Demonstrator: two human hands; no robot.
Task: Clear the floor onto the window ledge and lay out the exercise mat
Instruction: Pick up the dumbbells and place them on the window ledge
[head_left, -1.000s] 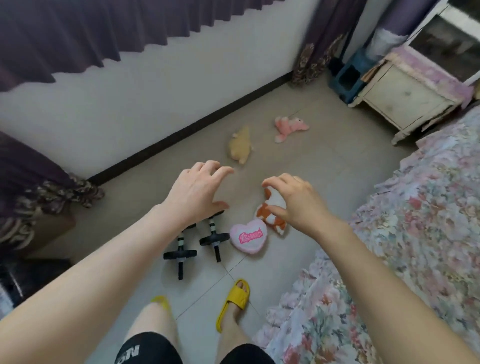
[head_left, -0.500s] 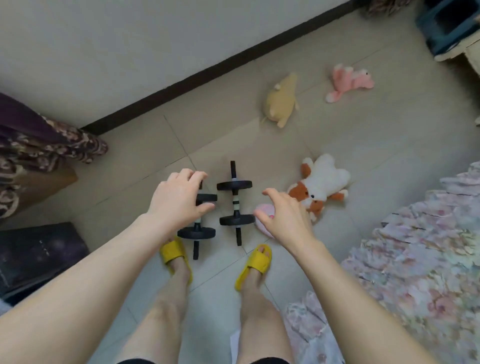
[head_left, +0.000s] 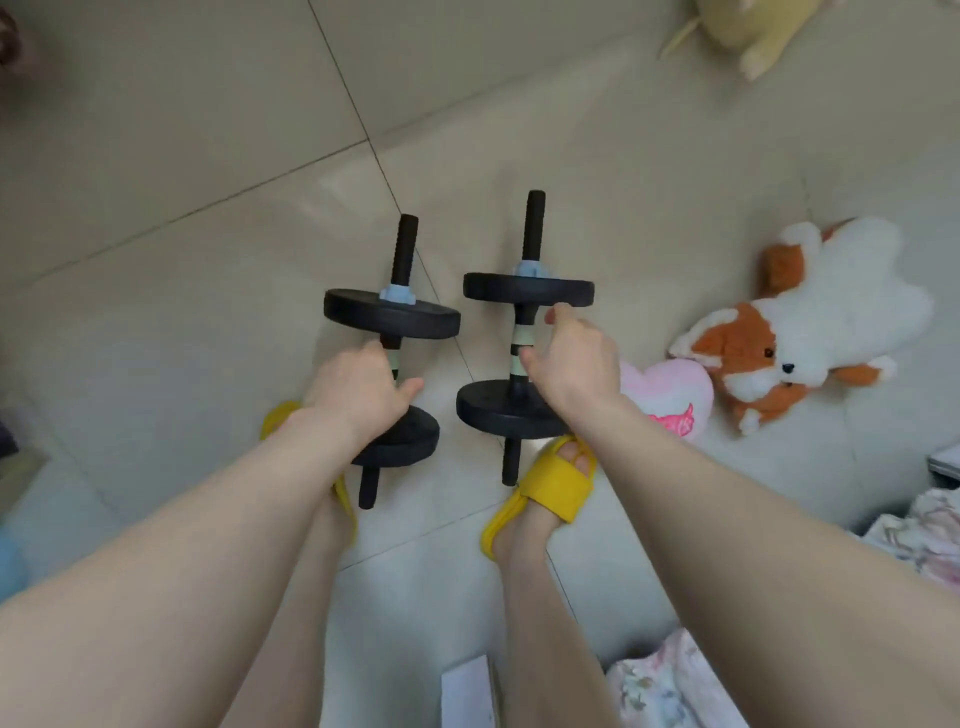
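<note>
Dumbbells lie side by side on the tiled floor, just ahead of two feet in yellow slippers (head_left: 550, 483). The left hand (head_left: 358, 389) is curled round the handle of the left dumbbell (head_left: 392, 358), a closed grip between its two black plates. The right hand (head_left: 571, 364) has its grip open, fingers spread beside the handle of the right dumbbell (head_left: 524, 338), not yet round it. Best to close that hand fully at the handle's middle, then lift both evenly. Right of the dumbbells lie a pink heart cushion (head_left: 670, 400) and a plush dog (head_left: 810, 332).

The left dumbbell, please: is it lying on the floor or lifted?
Cannot tell: the left dumbbell is gripped by the left hand.
</note>
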